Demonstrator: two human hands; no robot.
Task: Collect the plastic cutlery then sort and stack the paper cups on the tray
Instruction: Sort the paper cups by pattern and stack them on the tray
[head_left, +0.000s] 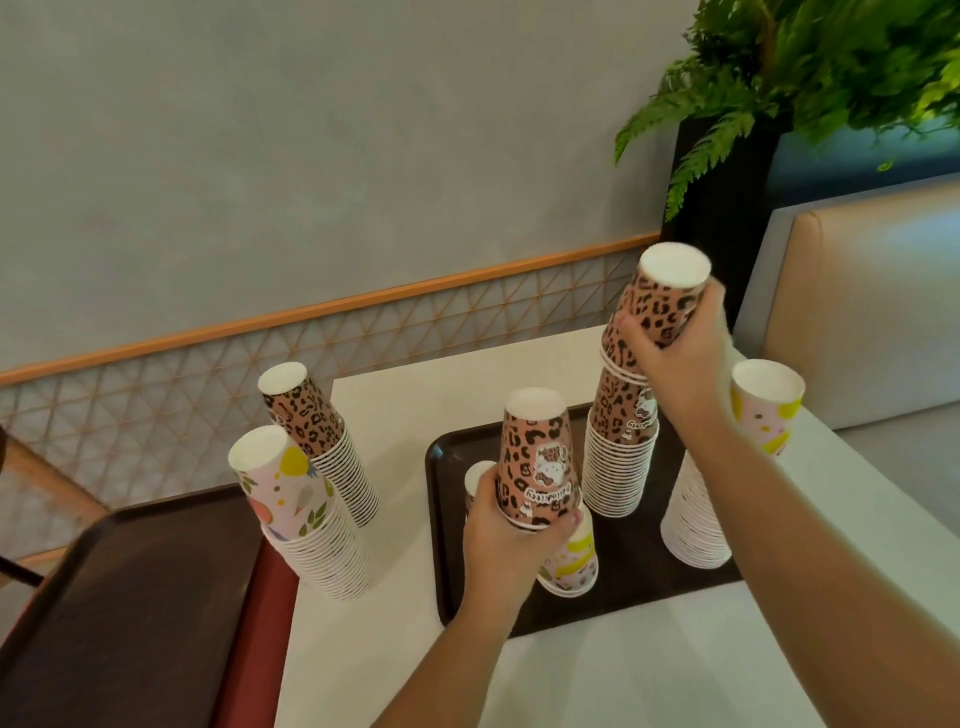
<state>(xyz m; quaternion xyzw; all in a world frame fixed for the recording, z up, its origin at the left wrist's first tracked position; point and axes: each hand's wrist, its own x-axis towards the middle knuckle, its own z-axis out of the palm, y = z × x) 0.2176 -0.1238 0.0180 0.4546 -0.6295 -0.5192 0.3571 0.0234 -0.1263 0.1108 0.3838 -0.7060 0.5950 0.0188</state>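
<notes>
both hands busy with inverted cups over the dark brown rectangular plastic tray (631, 592) on the white tabletop (415, 649). right hand (678, 358) has fingers and thumb curled round a short nest of leopard-print pink paper cups (657, 304), tilted, sitting at the top of the tall leopard-print cup stack (621, 452) on the tray; can't tell if it's seated or lifted clear. left hand (506, 535) grips another small leopard-print cup bunch (537, 462) by its rim end, fingers wrapped, held above the tray. below it a short floral pastel cup pile (571, 564) stands on the tray; a further cup behind the left hand is mostly hidden. tall floral stack (698, 514) stands at the tray's right edge.

progress guess: sorting midway. still off the tray at left: a leaning leopard stack (324, 441) and a floral stack (311, 519), touching. no plastic cutlery visible, so can't judge that part. second dark tray (119, 597) at lower left.
</notes>
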